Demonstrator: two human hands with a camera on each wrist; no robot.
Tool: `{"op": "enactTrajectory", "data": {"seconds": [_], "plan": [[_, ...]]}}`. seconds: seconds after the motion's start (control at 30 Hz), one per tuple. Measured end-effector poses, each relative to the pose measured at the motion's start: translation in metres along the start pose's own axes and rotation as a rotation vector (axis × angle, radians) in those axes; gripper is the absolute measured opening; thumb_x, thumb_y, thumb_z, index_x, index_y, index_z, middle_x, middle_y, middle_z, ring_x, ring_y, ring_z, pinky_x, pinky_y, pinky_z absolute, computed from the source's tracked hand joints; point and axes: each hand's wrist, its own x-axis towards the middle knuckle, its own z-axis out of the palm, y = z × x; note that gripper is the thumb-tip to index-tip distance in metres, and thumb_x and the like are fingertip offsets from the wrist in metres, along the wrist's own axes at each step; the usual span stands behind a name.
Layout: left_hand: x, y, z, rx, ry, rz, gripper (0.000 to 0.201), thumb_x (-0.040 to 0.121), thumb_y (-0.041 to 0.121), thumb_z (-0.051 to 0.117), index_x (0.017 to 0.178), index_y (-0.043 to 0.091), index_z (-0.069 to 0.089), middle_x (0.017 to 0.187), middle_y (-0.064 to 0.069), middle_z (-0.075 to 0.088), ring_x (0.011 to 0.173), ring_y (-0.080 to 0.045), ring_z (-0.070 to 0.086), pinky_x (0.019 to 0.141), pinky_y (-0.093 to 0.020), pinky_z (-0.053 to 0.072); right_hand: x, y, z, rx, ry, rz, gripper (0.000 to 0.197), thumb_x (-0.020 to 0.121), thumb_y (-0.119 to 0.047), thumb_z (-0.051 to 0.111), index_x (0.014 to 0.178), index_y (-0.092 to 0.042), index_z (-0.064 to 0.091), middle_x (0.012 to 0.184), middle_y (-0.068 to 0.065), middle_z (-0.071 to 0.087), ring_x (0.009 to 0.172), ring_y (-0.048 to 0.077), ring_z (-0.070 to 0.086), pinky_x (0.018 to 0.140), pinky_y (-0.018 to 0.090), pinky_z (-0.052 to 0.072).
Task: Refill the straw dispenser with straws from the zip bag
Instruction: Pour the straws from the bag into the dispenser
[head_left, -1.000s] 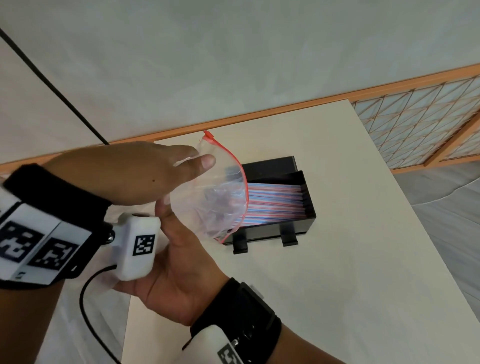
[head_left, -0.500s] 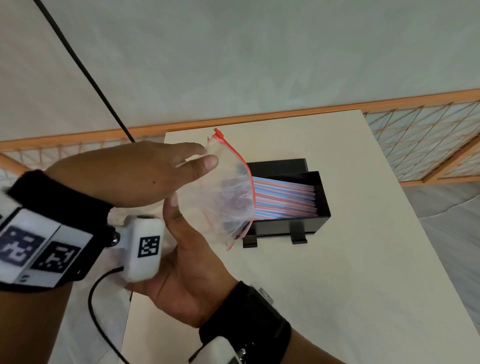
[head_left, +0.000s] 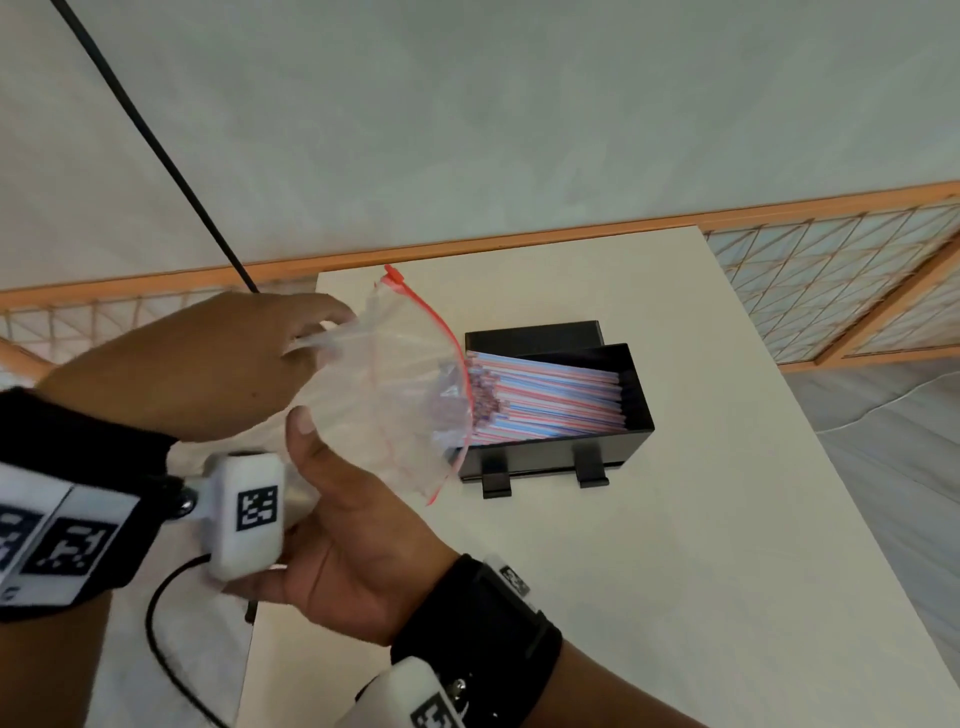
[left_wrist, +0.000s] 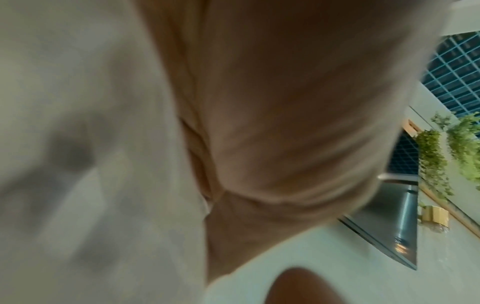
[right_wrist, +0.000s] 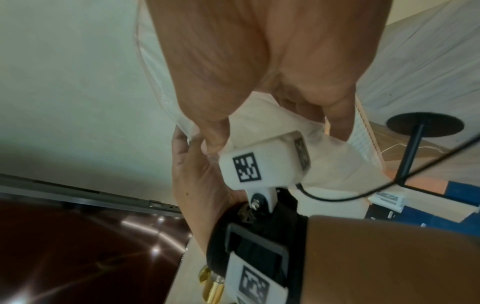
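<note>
Our left hand (head_left: 208, 369) reaches in from the frame's left, fingers curled. Our right hand (head_left: 343, 540) lies palm-up below it, thumb raised.

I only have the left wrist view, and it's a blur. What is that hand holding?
Observer: The left hand grips the closed end of a clear zip bag.
Operator: And the right hand?
Observer: The right hand holds the same bag from below, thumb against it.
Operator: Where is the dispenser?
Observer: The black straw dispenser sits open on the table, striped straws in it, at the bag's mouth.
</note>
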Motion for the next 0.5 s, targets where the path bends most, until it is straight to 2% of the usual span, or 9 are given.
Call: {"op": "enactTrajectory", "data": {"seconds": [0.1,0.13,0.2,0.27,0.3,0.37,0.4,0.43,0.5], "plan": [[-0.013,-0.041,0.014,-0.160,0.072,0.011,0.041,0.091,0.057,0.042,0.132,0.063,0.041,0.120,0.032,0.054,0.113,-0.013,0.058,0.092,-0.037,0.046,0.006,0.003,-0.002,-0.090,0.041,0.080,0.087,0.083,-0.070,0.069,0.148,-0.015,0.052,0.151,0.014,0.053,0.124,0.030,0.057,0.114,0.050,0.040],[-0.015,-0.060,0.024,-0.178,0.116,0.019,0.042,0.091,0.060,0.043,0.133,0.065,0.039,0.117,0.034,0.053,0.111,-0.013,0.059,0.091,-0.039,0.048,0.008,0.004,-0.002,-0.112,0.058,0.107,0.084,0.083,-0.069,0.069,0.145,-0.014,0.055,0.148,0.012,0.057,0.119,0.028,0.058,0.112,0.048,0.041],[-0.028,-0.088,0.042,-0.279,0.164,-0.031,0.045,0.095,0.049,0.050,0.139,0.055,0.042,0.114,0.027,0.062,0.104,-0.016,0.065,0.086,-0.043,0.052,0.011,0.006,0.000,-0.179,0.104,0.129,0.066,0.081,-0.068,0.071,0.126,-0.019,0.067,0.133,0.009,0.066,0.111,0.023,0.062,0.109,0.046,0.044],[-0.040,-0.115,0.066,-0.409,0.192,-0.100,0.041,0.097,0.040,0.049,0.136,0.054,0.046,0.116,0.023,0.067,0.097,-0.020,0.070,0.075,-0.048,0.057,0.011,0.008,0.001,-0.269,0.153,0.151,0.049,0.080,-0.066,0.074,0.106,-0.025,0.072,0.114,0.003,0.070,0.100,0.019,0.067,0.106,0.045,0.047],[-0.046,-0.122,0.076,-0.473,0.229,-0.126,0.040,0.096,0.040,0.048,0.134,0.055,0.048,0.118,0.022,0.067,0.097,-0.020,0.070,0.074,-0.048,0.057,0.011,0.009,0.002,-0.320,0.174,0.166,0.045,0.081,-0.065,0.073,0.102,-0.025,0.071,0.108,0.002,0.070,0.098,0.019,0.067,0.106,0.044,0.048],[-0.059,-0.143,0.102,-0.608,0.299,-0.218,0.037,0.094,0.054,0.046,0.131,0.052,0.054,0.121,0.019,0.067,0.104,-0.021,0.069,0.081,-0.049,0.055,0.014,0.014,0.002,-0.401,0.181,0.199,0.041,0.085,-0.064,0.070,0.101,-0.025,0.070,0.107,0.000,0.069,0.102,0.022,0.065,0.104,0.043,0.050],[-0.069,-0.147,0.111,-0.635,0.304,-0.242,0.034,0.098,0.052,0.044,0.129,0.048,0.056,0.120,0.017,0.067,0.107,-0.021,0.068,0.084,-0.049,0.054,0.017,0.018,0.000,-0.439,0.180,0.213,0.041,0.087,-0.064,0.069,0.102,-0.026,0.069,0.108,0.000,0.068,0.103,0.022,0.064,0.100,0.040,0.051],[-0.074,-0.170,0.134,-0.668,0.266,-0.273,0.029,0.102,0.041,0.045,0.127,0.046,0.058,0.119,0.016,0.067,0.110,-0.022,0.067,0.086,-0.051,0.055,0.020,0.023,-0.002,-0.486,0.168,0.231,0.042,0.087,-0.064,0.067,0.106,-0.026,0.068,0.110,0.000,0.068,0.103,0.021,0.064,0.095,0.036,0.052],[-0.087,-0.190,0.154,-0.811,0.256,-0.395,0.031,0.104,0.034,0.038,0.122,0.048,0.059,0.123,0.012,0.066,0.111,-0.025,0.067,0.082,-0.054,0.056,0.026,0.033,-0.006,-0.607,0.188,0.257,0.062,0.081,-0.069,0.070,0.120,-0.021,0.064,0.117,0.002,0.071,0.103,0.019,0.067,0.089,0.032,0.054]]}}
